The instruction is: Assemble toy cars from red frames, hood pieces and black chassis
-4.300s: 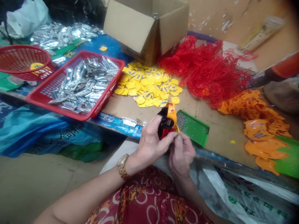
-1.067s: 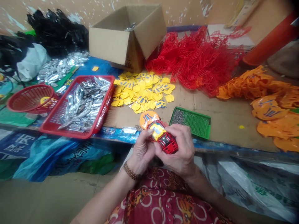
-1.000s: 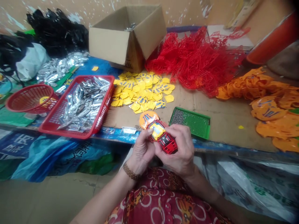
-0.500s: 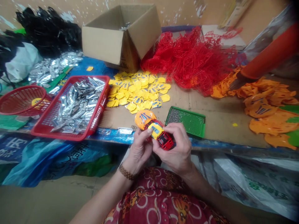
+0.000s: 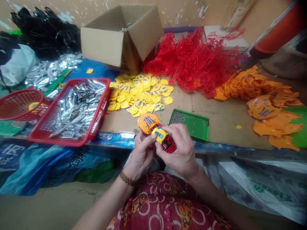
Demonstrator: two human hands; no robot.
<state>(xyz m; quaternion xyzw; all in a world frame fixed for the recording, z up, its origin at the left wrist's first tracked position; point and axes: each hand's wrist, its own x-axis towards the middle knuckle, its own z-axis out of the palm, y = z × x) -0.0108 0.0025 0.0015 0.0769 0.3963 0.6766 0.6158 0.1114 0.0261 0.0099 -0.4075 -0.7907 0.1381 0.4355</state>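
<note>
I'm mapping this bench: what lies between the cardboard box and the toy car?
In the head view, piled yellow pieces lie between the box and the toy car.

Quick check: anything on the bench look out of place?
A few strays: one yellow piece lies on the blue sheet, apart from the yellow pile; a pale strip sits loose at the front bench edge; a tiny yellow scrap lies alone right of the green tray.

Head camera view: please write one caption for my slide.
Left hand and right hand hold a toy car near yellow pieces, a green tray and red plastic pieces.
</note>
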